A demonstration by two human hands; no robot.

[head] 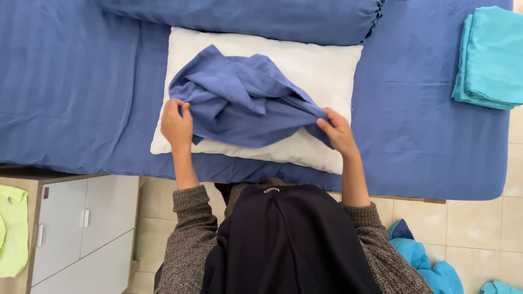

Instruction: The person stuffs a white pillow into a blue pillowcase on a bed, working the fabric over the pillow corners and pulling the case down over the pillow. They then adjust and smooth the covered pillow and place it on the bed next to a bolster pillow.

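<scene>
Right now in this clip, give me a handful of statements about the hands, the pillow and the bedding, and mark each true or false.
1. Both hands grip the crumpled blue fabric pillowcase. True: left hand and right hand pinch its two ends.
2. The blue pillowcase already covers the whole rectangular white pillow. False: it lies bunched on top, with the white pillow bare around it.
3. The white pillow lies on the blue striped bedsheet. True.
4. The folded turquoise cloth stack lies on the floor. False: it sits on the bed's far right edge.
</scene>
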